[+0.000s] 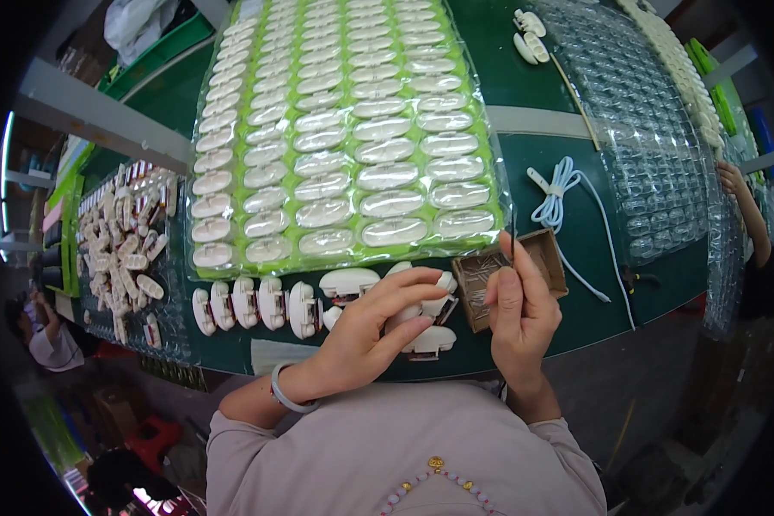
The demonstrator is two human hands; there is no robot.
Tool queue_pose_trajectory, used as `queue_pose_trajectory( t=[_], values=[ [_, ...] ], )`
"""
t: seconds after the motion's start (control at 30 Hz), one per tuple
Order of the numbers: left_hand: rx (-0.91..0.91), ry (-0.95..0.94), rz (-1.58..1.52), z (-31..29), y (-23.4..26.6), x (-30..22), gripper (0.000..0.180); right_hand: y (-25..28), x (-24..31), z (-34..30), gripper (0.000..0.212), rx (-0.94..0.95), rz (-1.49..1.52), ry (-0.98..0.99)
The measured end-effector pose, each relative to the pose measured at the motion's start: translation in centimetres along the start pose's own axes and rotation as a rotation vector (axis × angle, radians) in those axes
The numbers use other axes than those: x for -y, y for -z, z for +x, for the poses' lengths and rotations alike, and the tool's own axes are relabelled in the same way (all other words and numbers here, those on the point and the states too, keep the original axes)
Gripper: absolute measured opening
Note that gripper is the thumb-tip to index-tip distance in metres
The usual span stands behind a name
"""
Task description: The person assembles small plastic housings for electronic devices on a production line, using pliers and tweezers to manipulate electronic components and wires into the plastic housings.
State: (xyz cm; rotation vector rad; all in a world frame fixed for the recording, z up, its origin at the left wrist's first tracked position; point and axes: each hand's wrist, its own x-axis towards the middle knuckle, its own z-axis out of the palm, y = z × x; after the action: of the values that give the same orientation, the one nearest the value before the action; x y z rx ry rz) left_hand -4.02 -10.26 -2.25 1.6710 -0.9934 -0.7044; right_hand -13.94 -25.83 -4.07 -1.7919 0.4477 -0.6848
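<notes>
My left hand (365, 331) reaches over a loose group of white oval plastic housings, palm down. Its fingers are stretched and apart from the thumb, with a white piece partly visible between them; whether they touch it I cannot tell. My right hand (525, 314) is raised at the near edge of a small cardboard box (553, 262), its fingers closed around a thin dark rod (513, 230) that points up. Most of the rod is hidden by the fingers. One white housing (430, 342) with exposed inner parts lies beside the left thumb. Thin metal pins (476, 273) lie in the box.
A green tray (353, 254) of white oval pieces under clear plastic covers the middle. Several white housings (271, 303) stand in a row before it. A heap of similar parts (120, 258) lies left. Right are a coiled white cable (559, 193), clear blister trays (654, 172) and another person's arm (748, 206).
</notes>
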Motion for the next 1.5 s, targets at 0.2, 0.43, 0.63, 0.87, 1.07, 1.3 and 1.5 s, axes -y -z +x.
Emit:
queue_pose_trajectory(
  t=[0.2, 0.43, 0.63, 0.87, 1.07, 1.3, 1.5],
  values=[
    [0.050, -0.247, 0.385, 4.3, 3.7, -2.9, 0.030, 1.1, -1.7, 0.5, 0.029, -0.137, 0.049, 0.087],
    [-0.074, 0.080, 0.609, 28.7, 3.6, -1.2, 0.069, 2.0, -1.1, -0.4, 0.026, -0.338, 0.293, 0.029],
    [-0.381, 0.420, 0.528, 41.4, -0.3, 4.6, 0.076, 1.4, -1.6, 0.3, 0.025, -0.401, 0.285, 0.079],
    [-0.050, 0.386, 0.382, 41.8, -1.1, 3.3, 0.038, 1.8, -1.2, -0.2, 0.024, -0.387, 0.285, 0.062],
    [0.225, 0.384, -0.443, 32.8, 3.3, 0.9, 0.025, 1.9, -1.2, -0.5, 0.024, -0.324, 0.332, 0.099],
    [0.396, 0.311, -0.696, 14.8, 5.9, -5.1, 0.049, 1.7, -1.3, -0.6, 0.026, -0.233, 0.282, 0.097],
    [0.271, 0.259, -0.619, 4.6, 5.7, -3.6, 0.070, 0.4, 0.6, -1.0, 0.027, -0.020, 0.200, 0.120]
  ],
)
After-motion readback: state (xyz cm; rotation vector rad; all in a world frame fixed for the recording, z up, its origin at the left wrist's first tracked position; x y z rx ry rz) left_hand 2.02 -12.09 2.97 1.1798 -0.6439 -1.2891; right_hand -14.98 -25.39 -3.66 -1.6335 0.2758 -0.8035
